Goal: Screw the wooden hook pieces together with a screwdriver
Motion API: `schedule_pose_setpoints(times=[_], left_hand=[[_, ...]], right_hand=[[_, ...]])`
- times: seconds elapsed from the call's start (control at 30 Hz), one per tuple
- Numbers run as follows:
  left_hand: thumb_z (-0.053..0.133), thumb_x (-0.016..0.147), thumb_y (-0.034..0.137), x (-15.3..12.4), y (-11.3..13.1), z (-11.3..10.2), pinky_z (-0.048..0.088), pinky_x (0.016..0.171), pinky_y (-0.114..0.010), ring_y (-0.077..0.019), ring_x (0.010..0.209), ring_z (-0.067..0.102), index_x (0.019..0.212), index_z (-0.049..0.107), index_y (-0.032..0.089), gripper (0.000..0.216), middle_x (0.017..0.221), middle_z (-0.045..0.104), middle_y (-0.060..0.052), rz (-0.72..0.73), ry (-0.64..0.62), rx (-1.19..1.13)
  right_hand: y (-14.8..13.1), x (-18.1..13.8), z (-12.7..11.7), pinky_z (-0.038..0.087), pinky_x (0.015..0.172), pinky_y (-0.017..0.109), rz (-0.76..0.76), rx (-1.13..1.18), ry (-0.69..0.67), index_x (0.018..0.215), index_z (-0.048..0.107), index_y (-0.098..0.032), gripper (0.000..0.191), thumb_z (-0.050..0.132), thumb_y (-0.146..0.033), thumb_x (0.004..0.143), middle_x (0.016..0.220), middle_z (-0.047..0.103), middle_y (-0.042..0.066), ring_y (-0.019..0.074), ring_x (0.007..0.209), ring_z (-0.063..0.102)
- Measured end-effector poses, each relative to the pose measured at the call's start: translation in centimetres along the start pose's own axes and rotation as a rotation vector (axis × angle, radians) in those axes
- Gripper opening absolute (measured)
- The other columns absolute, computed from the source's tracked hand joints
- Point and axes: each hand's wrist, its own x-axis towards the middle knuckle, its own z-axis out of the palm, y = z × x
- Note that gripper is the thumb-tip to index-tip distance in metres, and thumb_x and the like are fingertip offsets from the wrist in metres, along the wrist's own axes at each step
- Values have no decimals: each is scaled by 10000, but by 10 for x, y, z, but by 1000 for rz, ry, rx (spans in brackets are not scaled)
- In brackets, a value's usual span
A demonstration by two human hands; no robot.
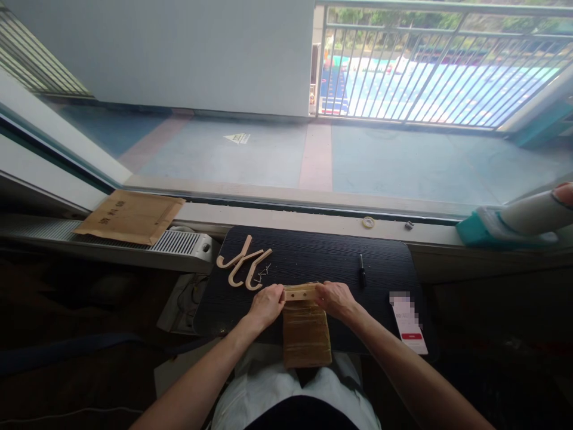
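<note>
A pale wooden strip (pixel 298 295) with two dark holes in its middle lies crosswise at the far end of a brown, tape-wrapped block (pixel 307 341). My left hand (pixel 267 305) is closed on the strip's left end, and my right hand (pixel 336 299) grips its right end. The block reaches over the table's near edge towards my lap. To the left of my left hand are several wooden hooks (pixel 251 275) with small screws (pixel 261 275) beside them. A screwdriver (pixel 362 272) with a dark handle rests to the right, beyond my right hand.
The black table (pixel 313 248) stands against the window sill (pixel 268 217). A phone (pixel 408 325) lies at its right side. On the sill are a tape roll (pixel 367 223) and a small grey object (pixel 409 225). A brown envelope (pixel 132 216) covers part of the radiator (pixel 179 243).
</note>
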Motion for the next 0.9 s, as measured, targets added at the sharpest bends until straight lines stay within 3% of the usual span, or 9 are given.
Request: schedule_pose_setpoints(times=[0.4, 0.9], left_hand=[[523, 789, 160, 15, 4, -9, 448, 771, -273, -194, 854, 616, 778, 586, 191, 71, 875, 643, -46, 24, -57, 5], [540, 793, 220, 15, 11, -10, 464, 779, -303, -217, 867, 633, 818, 624, 195, 90, 891, 667, -65, -4, -75, 16]], right_hand=[[6, 6, 1, 420, 735, 267, -15, -43, 3, 981, 621, -220, 260, 437, -368, 871, 950, 675, 74, 191, 879, 634], [12, 9, -3, 408, 761, 283, -2, 40, -29, 944, 645, -215, 240, 462, -333, 844, 945, 670, 82, 204, 896, 619]])
